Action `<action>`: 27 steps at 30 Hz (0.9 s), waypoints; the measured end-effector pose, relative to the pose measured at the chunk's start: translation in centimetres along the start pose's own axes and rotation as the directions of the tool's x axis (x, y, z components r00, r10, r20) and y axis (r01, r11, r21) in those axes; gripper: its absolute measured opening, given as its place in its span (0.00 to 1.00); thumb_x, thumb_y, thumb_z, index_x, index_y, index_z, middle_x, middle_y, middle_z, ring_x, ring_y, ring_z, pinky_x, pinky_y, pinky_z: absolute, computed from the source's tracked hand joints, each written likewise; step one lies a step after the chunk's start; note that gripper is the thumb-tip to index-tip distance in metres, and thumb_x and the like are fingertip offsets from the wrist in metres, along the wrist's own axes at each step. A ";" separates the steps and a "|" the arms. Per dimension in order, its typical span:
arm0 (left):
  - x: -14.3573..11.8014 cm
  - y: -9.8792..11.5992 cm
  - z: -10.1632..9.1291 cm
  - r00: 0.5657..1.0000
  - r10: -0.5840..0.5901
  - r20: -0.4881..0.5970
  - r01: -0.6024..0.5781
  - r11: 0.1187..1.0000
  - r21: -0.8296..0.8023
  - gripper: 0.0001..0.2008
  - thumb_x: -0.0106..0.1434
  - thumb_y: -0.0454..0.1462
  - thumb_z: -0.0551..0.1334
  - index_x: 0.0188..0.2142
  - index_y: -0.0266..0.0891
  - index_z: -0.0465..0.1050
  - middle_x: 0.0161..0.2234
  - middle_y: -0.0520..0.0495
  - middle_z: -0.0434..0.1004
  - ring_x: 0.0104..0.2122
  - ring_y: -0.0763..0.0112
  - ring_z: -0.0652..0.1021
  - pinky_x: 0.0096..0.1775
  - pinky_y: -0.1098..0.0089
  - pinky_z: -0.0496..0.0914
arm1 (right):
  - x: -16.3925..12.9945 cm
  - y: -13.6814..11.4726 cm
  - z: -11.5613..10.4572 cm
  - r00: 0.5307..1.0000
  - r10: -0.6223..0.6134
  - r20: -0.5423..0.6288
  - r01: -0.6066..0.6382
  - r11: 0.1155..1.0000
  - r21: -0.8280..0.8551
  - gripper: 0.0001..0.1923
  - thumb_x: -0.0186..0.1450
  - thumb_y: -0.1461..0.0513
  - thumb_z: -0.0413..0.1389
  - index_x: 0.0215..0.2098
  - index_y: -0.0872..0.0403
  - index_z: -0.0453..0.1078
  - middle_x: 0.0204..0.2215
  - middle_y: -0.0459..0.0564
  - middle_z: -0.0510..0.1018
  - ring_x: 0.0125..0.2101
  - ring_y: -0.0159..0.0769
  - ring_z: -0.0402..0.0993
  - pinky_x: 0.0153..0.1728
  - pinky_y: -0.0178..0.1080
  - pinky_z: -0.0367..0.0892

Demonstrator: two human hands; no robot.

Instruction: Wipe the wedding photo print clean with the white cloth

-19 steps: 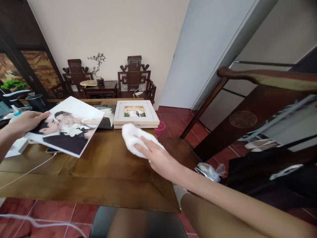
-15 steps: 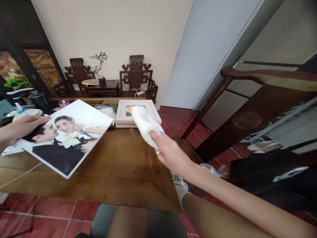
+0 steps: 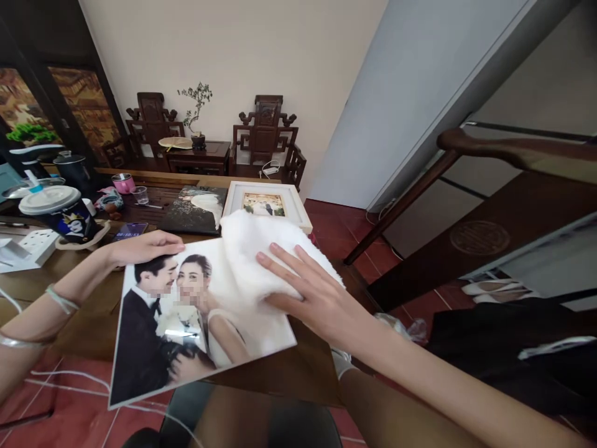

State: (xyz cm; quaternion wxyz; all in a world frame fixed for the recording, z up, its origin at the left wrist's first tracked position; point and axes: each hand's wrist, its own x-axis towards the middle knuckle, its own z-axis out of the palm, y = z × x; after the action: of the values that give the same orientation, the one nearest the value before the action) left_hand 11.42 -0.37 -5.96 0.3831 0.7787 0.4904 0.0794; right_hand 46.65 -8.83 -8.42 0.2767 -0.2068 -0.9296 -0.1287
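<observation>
A glossy photo panel (image 3: 144, 348) with a picture of a couple is tilted over the near edge of the wooden table. My left hand (image 3: 148, 247) grips its upper left edge, the thumb hidden behind it. Against the panel's upper right part lies a folded white cloth (image 3: 252, 249), with my right hand (image 3: 303, 286) on top of it. The right fingers are stretched out and slightly spread over the cloth. Just behind the cloth is a white-framed picture (image 3: 233, 200), partly covered by it.
A dark photo panel (image 3: 184, 214) lies left of the frame. A lidded cup (image 3: 69, 214), a phone (image 3: 130, 231), a small clear cup (image 3: 140, 195) and a pink mug (image 3: 124, 183) stand farther left on the table (image 3: 84, 311). A wooden chair (image 3: 466, 242) is at the right.
The photo panel has moved right and turned more upright. My right hand has brought the cloth onto the panel, and its fingers have spread out over it.
</observation>
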 end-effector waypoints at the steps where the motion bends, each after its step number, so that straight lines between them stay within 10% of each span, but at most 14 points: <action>1: 0.9 0.0 0.3 1.000 0.012 0.024 -0.012 1.000 -0.005 0.21 0.63 0.53 0.56 0.27 0.38 0.65 0.24 0.55 0.60 0.25 0.75 0.62 0.27 0.75 0.58 | -0.1 0.0 0.2 0.999 -0.007 0.032 0.007 1.000 -0.012 0.12 0.67 0.70 0.53 0.46 0.51 0.71 0.62 0.59 0.64 0.66 0.52 0.46 0.59 0.65 0.55; 16: 10.8 -1.8 2.1 0.941 0.258 0.217 -0.257 0.966 -0.032 0.23 0.62 0.54 0.55 0.26 0.37 0.69 0.23 0.54 0.62 0.24 0.74 0.62 0.28 0.73 0.57 | -3.1 -0.2 4.3 0.941 0.032 0.336 -0.049 0.998 0.042 0.21 0.64 0.76 0.50 0.50 0.51 0.70 0.64 0.62 0.59 0.65 0.61 0.41 0.55 0.69 0.58; 22: 12.8 -2.0 3.6 0.970 0.241 0.026 -0.240 0.938 0.251 0.24 0.56 0.57 0.61 0.22 0.38 0.66 0.18 0.57 0.56 0.20 0.76 0.59 0.24 0.72 0.51 | -3.5 -0.8 4.2 0.919 0.025 0.394 -0.086 0.987 0.139 0.26 0.62 0.75 0.51 0.54 0.48 0.69 0.67 0.58 0.54 0.66 0.58 0.36 0.57 0.70 0.52; 27: 13.6 -2.0 5.1 0.961 0.264 -0.081 -0.192 0.850 0.491 0.24 0.59 0.57 0.58 0.29 0.38 0.72 0.23 0.50 0.71 0.24 0.69 0.70 0.28 0.71 0.59 | -3.0 0.5 4.1 0.853 0.040 0.520 -0.138 0.979 0.151 0.34 0.57 0.80 0.48 0.55 0.48 0.68 0.67 0.57 0.54 0.66 0.56 0.40 0.59 0.67 0.52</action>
State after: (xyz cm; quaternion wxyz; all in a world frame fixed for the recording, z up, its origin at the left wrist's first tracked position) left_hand 19.49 8.66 -14.25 0.1301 0.8939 0.4250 0.0573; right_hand 47.29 -7.85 -13.39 0.0421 -0.2502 -0.9668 0.0302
